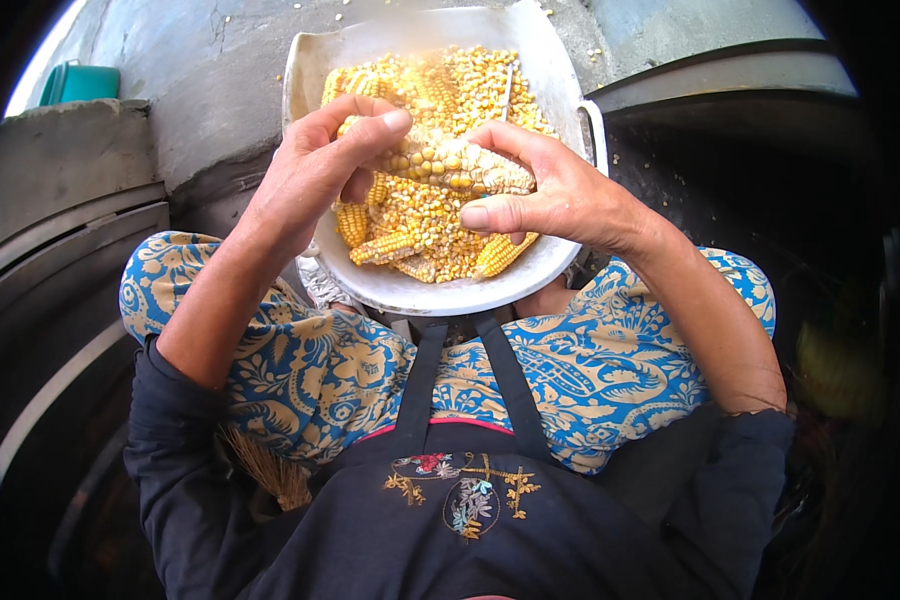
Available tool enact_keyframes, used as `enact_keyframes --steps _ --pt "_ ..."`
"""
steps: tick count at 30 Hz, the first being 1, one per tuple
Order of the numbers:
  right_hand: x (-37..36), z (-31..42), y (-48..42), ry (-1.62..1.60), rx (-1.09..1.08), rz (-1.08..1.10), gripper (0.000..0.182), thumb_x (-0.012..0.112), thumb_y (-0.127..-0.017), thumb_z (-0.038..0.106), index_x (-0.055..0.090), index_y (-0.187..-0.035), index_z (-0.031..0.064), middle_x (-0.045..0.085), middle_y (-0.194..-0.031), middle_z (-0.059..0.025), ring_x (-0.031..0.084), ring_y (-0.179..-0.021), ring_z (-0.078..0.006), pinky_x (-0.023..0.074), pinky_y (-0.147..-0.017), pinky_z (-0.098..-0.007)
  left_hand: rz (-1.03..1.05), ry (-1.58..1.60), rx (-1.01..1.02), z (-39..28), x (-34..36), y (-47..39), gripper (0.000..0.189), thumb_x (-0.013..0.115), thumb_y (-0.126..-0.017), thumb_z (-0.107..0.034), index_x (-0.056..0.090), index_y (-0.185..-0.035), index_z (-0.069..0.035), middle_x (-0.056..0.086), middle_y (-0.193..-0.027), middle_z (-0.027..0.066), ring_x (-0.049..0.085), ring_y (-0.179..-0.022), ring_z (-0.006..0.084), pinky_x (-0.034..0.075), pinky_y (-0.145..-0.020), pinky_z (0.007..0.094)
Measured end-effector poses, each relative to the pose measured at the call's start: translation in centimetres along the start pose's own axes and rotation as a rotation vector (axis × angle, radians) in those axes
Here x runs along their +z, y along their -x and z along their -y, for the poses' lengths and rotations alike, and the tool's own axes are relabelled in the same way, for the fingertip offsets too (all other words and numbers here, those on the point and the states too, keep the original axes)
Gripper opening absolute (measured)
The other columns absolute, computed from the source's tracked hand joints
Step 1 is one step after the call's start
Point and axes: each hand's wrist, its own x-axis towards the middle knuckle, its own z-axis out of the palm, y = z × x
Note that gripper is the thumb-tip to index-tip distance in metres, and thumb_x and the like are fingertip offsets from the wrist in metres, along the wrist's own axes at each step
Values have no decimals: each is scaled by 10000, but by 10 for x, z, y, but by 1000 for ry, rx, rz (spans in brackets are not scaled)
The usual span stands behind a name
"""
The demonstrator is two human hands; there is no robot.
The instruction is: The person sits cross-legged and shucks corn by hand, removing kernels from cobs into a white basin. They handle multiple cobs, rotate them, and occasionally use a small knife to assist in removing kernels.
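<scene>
A partly shelled corn cob [457, 163] lies between my hands above the basin. Yellow kernels still cover part of it, while its right end is mostly bare. My left hand [322, 161] is closed around the left end, hiding some of it. The bare end sits between the thumb and fingers of my right hand [555, 187]. Below is a white basin [420, 301] holding loose yellow kernels [439, 225] and several unshelled cobs, including one corn cob [504, 253] at the near right.
A thin light-coloured stick-like tool [508, 91] stands among the kernels at the back right. The basin's handle [600, 135] juts out on the right. Patterned trousers [330, 360] flank the basin. A broom head [270, 469] is at lower left, a green container [82, 82] at far left.
</scene>
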Motion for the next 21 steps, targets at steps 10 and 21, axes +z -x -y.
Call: enact_keyframes --steps 10,21 --pt "-1 4 -3 -177 286 135 445 656 -851 380 551 -1103 28 596 -825 -31 586 -670 -81 476 -562 -216 51 -128 -64 -6 1 5 421 505 -907 -468 596 -1022 -74 529 -792 -39 439 -649 41 347 -563 168" --pt "-3 -1 0 43 65 14 451 716 -765 412 605 -948 15 596 -796 -58 565 -761 -115 461 -667 -285 226 63 -23 -4 -11 2 452 547 -917 -352 548 -1241 -37 606 -884 34 589 -675 94 474 -671 233"
